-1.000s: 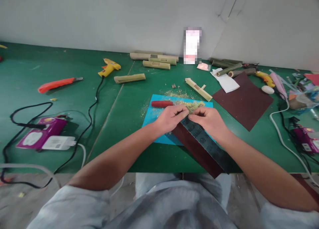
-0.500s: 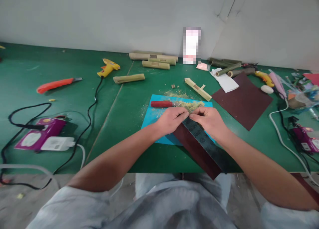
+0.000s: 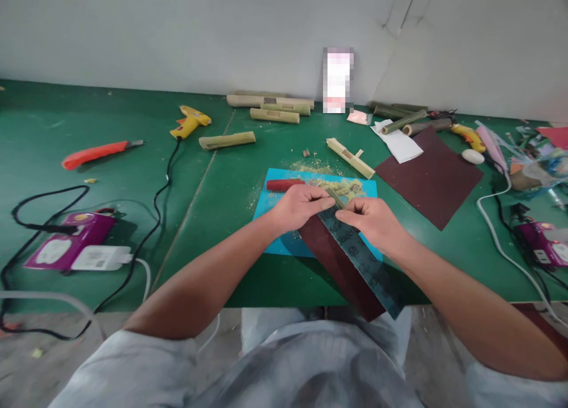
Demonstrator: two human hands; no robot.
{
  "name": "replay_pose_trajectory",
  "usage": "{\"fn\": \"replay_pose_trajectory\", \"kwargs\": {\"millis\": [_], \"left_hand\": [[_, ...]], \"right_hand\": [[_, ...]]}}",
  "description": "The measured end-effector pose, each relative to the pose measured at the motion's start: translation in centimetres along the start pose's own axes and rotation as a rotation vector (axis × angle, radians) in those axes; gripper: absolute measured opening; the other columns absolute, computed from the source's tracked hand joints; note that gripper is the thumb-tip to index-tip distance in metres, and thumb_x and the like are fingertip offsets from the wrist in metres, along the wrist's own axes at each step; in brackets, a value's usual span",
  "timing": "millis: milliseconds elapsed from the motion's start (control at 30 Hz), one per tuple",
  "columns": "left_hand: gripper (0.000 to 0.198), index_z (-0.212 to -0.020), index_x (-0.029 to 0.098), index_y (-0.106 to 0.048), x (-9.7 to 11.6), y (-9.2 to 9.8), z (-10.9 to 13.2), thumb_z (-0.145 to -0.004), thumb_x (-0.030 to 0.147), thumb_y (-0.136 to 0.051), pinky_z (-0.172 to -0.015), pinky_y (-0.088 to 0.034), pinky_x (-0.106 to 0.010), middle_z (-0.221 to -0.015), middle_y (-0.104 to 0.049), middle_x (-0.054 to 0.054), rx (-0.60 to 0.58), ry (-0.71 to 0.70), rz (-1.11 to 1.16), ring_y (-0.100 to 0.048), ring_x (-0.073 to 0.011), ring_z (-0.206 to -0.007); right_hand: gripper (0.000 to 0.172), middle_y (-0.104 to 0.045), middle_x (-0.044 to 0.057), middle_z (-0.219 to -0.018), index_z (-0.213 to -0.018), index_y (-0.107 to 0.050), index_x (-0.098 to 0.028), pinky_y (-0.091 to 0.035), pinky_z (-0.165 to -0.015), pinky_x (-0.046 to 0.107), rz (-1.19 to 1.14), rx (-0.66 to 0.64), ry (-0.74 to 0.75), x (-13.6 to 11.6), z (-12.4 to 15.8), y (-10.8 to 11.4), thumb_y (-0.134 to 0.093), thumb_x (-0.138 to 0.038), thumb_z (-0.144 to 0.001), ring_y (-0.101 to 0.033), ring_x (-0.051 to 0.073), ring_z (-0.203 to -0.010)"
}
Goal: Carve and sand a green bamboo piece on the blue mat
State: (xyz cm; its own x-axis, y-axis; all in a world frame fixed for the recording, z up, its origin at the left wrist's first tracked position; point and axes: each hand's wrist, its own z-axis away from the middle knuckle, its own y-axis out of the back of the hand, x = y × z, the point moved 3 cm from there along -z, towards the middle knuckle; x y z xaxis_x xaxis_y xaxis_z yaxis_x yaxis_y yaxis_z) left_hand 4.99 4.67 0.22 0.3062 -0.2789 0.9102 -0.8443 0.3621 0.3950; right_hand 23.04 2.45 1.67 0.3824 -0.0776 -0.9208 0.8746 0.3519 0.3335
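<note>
Over the blue sheet (image 3: 277,242), both hands are closed near the top end of a long folded strip of sandpaper (image 3: 361,251). Its printed dark backing and maroon grit side both show, and it hangs towards the table's front edge. A small greenish bamboo piece (image 3: 334,196) pokes up between the fingertips. My left hand (image 3: 304,206) pinches the sandpaper with the thumb on top. My right hand (image 3: 373,219) has thumb and forefinger pressed together at the bamboo piece and the strip's edge. Behind my left hand lies a red-handled tool (image 3: 284,185), its tip hidden, among pale shavings (image 3: 350,188).
Cut bamboo tubes (image 3: 228,140) lie along the back, one notched piece (image 3: 350,158) nearer. A maroon sandpaper sheet (image 3: 437,183) is at right. Left are a yellow glue gun (image 3: 190,121), an orange-handled knife (image 3: 100,154) and a purple power strip (image 3: 73,239) with trailing cords.
My fingertips have drawn slightly apart, with more of the bamboo piece showing. The sandpaper's lower end has swung a little and its dark backing shows more. The view has shifted slightly.
</note>
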Motion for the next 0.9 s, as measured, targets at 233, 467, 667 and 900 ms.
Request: {"fn": "replay_pose_trajectory", "kwargs": {"millis": [233, 467, 667, 900], "left_hand": [[0.036, -0.067, 0.016, -0.065, -0.3, 0.8, 0.0, -0.090, 0.044, -0.062, -0.054, -0.034, -0.022, -0.065, -0.056, 0.001, 0.066, -0.031, 0.014, -0.047, -0.0100, -0.062], [0.039, -0.062, 0.015, -0.061, -0.5, 1.7, -0.2, -0.086, 0.046, -0.065, -0.050, -0.032, -0.021, -0.059, -0.052, 0.002, 0.170, 0.022, 0.079, -0.043, -0.0083, -0.055], [0.033, -0.061, 0.015, -0.064, -0.5, 3.0, -0.2, -0.082, 0.040, -0.067, -0.049, -0.032, -0.021, -0.057, -0.052, 0.002, 0.253, 0.060, 0.128, -0.043, -0.0082, -0.053], [0.026, -0.063, 0.015, -0.068, -0.4, 4.7, 0.0, -0.079, 0.036, -0.070, -0.047, -0.031, -0.021, -0.058, -0.055, 0.001, 0.387, 0.083, 0.153, -0.044, -0.0085, -0.052]], "right_hand": [[0.035, -0.046, -0.005, -0.059, -0.062, -0.055, -0.021, -0.027, -0.056, 0.029, -0.061, -0.030, -0.024, 1.0, 0.3, -0.4, -0.069, -0.050, -0.075, -0.038, 0.011, -0.057], [0.034, -0.046, -0.005, -0.058, -0.061, -0.053, -0.022, -0.027, -0.055, 0.029, -0.036, -0.065, -0.075, 1.5, 1.4, -0.1, -0.068, -0.049, -0.074, -0.037, 0.011, -0.056], [0.034, -0.045, -0.005, -0.058, -0.060, -0.052, -0.022, -0.028, -0.056, 0.029, 0.054, -0.055, -0.100, 1.0, 3.0, 0.5, -0.065, -0.048, -0.076, -0.037, 0.011, -0.056], [0.035, -0.042, -0.006, -0.056, -0.059, -0.051, -0.022, -0.027, -0.054, 0.028, 0.121, -0.068, -0.127, 0.6, 4.9, 1.4, -0.064, -0.049, -0.077, -0.033, 0.010, -0.054]]}}
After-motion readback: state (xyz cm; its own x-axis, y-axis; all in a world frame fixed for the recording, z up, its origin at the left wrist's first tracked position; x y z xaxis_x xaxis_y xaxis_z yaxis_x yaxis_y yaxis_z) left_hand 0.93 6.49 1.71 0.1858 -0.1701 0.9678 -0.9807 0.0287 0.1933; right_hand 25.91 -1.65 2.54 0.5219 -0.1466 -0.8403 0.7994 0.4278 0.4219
